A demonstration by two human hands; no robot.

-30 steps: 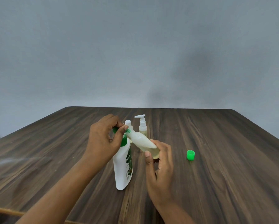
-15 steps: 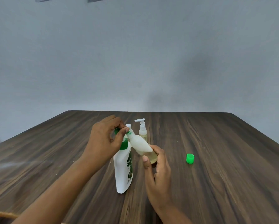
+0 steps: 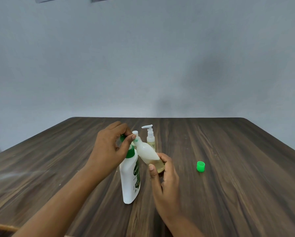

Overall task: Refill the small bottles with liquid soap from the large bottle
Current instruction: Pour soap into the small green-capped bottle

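The large white bottle (image 3: 130, 178) with a green pump top stands upright on the table. My left hand (image 3: 109, 151) is closed over its green pump head. My right hand (image 3: 163, 178) holds a small clear bottle (image 3: 149, 155) tilted, its open neck against the pump's nozzle; yellowish soap lies in its lower end. Behind them stand a small pump bottle (image 3: 150, 137) with yellowish liquid and another small bottle's white top (image 3: 135, 133), mostly hidden.
A loose green cap (image 3: 200, 166) lies on the dark wooden table (image 3: 228, 185) to the right of my hands. A grey wall rises behind the table's far edge.
The view has tilted a little upward. My hands and the two bottles keep the same pose at the pump nozzle.
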